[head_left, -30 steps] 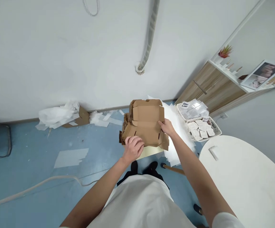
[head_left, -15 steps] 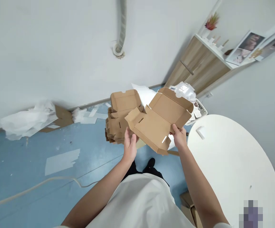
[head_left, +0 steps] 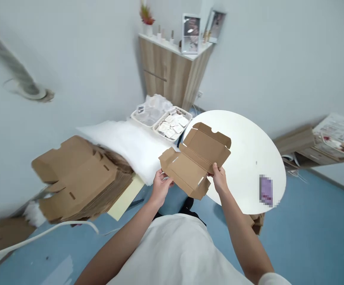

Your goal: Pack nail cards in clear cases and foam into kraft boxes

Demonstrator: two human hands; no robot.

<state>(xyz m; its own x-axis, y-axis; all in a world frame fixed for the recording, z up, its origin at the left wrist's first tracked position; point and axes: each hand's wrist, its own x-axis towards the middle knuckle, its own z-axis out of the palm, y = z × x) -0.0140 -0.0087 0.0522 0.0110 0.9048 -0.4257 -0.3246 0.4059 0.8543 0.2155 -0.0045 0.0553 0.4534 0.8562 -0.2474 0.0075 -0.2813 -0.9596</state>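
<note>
An unfolded cardboard box (head_left: 189, 166) hangs in the air between my two hands, its flaps and slots spread out. My right hand (head_left: 219, 179) pinches its near right edge, thumb on top. At the lower left edge, my left hand (head_left: 161, 187) has thumb and fingers closed on the cardboard; its fingertips are partly hidden beneath. To the left lies a tall stack of flat cardboard boxes (head_left: 79, 178). The far part of the held box overlaps the white round table (head_left: 246, 146) from this viewpoint.
White foam sheeting (head_left: 127, 142) lies beyond the stack. Two white baskets (head_left: 174, 136) stand behind it, by a wooden cabinet (head_left: 172, 75). A purple item (head_left: 266, 190), pixelated, rests on the table. A pale hose (head_left: 41, 240) crosses the lower left.
The view has swung right, so the table and baskets sit more centrally. My left hand, fingers apart before, has closed on the box's left edge. My right hand keeps its hold.
</note>
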